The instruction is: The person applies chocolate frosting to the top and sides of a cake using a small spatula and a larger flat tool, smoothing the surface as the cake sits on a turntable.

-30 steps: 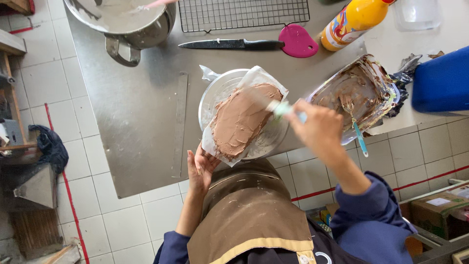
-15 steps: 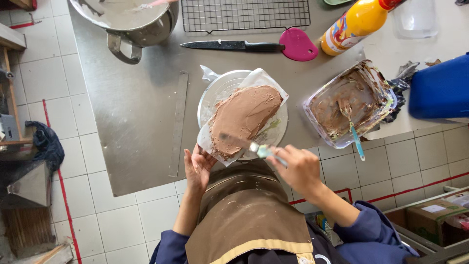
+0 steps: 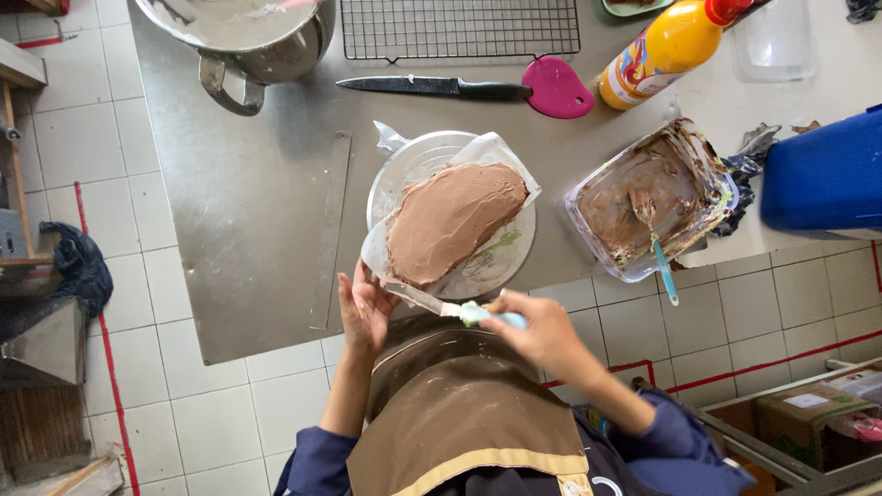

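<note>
Head view: cake (image 3: 450, 220), top fully coated in brown frosting, on clear turntable (image 3: 501, 266), steel table (image 3: 248, 202). We grip a pale-handled spatula (image 3: 432, 301) in our right hand (image 3: 542, 332), blade at the near side; left hand (image 3: 365, 308) open, fingers against the paper's edge. Frosting tub (image 3: 652, 197) nearly scraped out. We judge the top done, the near side in progress. Knife (image 3: 432, 86), mixing bowl (image 3: 239, 32) beyond.

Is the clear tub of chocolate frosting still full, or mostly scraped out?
Mostly scraped out: the clear tub shows only smears on walls and bottom, with a spoon resting inside.
</note>
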